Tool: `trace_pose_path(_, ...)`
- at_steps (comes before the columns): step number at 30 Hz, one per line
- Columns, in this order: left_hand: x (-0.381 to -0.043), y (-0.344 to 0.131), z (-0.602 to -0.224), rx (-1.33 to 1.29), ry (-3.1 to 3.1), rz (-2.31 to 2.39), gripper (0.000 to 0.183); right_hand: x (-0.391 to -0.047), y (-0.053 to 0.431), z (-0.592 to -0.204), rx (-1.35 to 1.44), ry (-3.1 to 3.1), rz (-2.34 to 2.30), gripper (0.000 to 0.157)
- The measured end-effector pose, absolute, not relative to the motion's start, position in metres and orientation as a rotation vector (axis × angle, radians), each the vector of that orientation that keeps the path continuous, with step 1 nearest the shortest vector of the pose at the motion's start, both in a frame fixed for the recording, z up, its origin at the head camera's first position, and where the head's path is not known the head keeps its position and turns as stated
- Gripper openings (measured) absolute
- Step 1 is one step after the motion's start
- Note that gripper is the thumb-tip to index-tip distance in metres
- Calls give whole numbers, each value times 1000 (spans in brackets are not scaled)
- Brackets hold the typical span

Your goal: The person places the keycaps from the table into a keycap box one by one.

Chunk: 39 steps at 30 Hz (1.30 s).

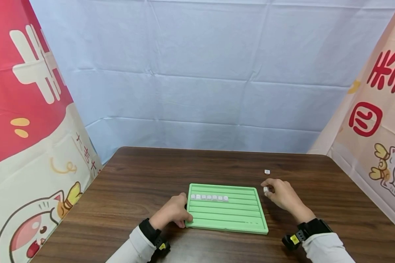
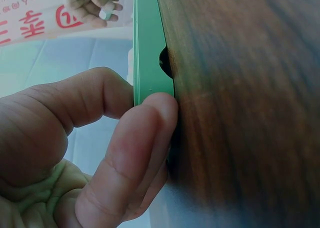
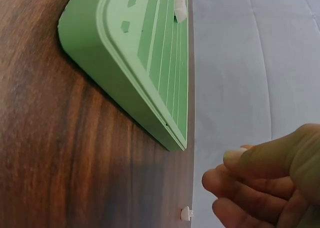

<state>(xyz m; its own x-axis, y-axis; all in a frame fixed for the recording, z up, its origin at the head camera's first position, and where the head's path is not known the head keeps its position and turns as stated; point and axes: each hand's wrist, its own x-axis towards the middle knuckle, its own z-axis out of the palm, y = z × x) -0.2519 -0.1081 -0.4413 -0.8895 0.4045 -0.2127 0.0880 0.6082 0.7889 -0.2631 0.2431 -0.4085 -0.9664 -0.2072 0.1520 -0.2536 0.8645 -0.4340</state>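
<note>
A green grooved tray (image 1: 224, 215) lies on the table, with a row of several white keycaps (image 1: 209, 197) along one of its upper grooves. My left hand (image 1: 173, 210) grips the tray's left edge, thumb on top near the front corner; in the left wrist view the fingers (image 2: 125, 158) press its side. Off the tray's right edge, my right hand (image 1: 284, 195) pinches a small white keycap (image 1: 266, 189) between thumb and fingertips. That keycap also shows in the left wrist view, while the fingers hide it in the right wrist view.
Another white keycap (image 1: 267, 171) lies on the dark wooden table (image 1: 145, 175) beyond my right hand. A pale blue cloth (image 1: 200, 91) hangs behind the table. Printed cloths (image 1: 375, 171) flank it on both sides.
</note>
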Motion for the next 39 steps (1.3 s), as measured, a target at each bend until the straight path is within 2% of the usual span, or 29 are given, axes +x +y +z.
trace_pose_path(20,-253,-109,-443,391,2459,1199,37,-264,241,-414,414,-2911,775,22)
trace_pose_path(39,-253,-108,-443,399,2456,1193,37,-265,237,-422,446,-2853,752,9)
